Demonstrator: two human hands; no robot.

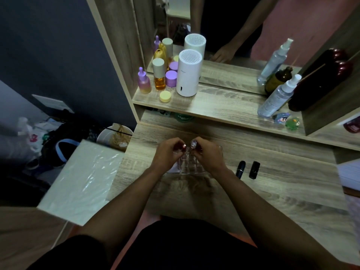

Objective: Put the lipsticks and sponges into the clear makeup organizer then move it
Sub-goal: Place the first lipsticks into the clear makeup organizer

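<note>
Wooden vanity point(272, 184), left hand point(167, 152) and right hand point(209, 154) each pinching lipstick above organizer point(188, 165)

On the shelf point(224, 106) in front of me stands a white cylinder point(188, 74) with a slotted top. Left of it cluster a purple dropper bottle point(144, 81), an amber bottle point(159, 75), a purple jar point(171, 78) and a yellow lid point(165, 96). Right, a spray bottle point(276, 98) leans beside a dark bottle point(317, 80), two small figurines point(288, 120) below them. A mirror point(233, 36) stands behind. A white box point(81, 182) sits left of the worktop point(272, 191).
</note>
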